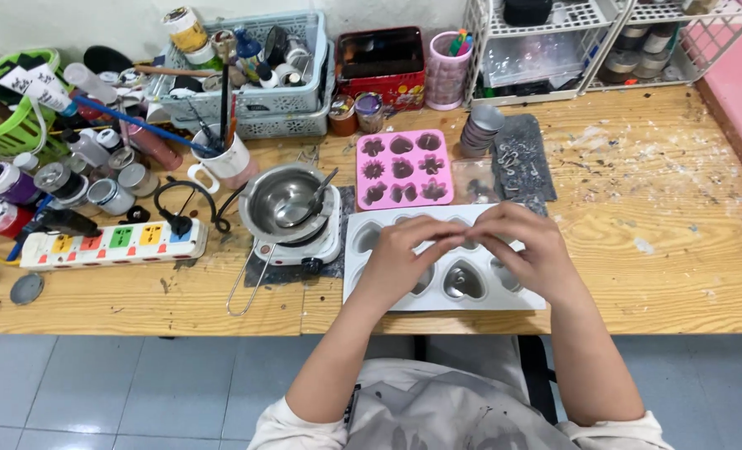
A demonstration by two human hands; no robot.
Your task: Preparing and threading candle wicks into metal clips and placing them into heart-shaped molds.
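Two hands over one white heart mould [392,302] at the table's near edge. Left hand [400,257] and right hand [525,250] meet fingertip to fingertip, pinching something too small to identify. One pink nine-cavity mould [403,169] at twelve o'clock; one steel pot [281,200] at ten o'clock.

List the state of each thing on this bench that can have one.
Left hand: over the white heart mould, fingertips pinched.
Right hand: fingertips meeting the left's.
White heart mould: flat, near bench edge.
Pink flower mould: flat, untouched.
Metal pot: on small burner, spoon inside.
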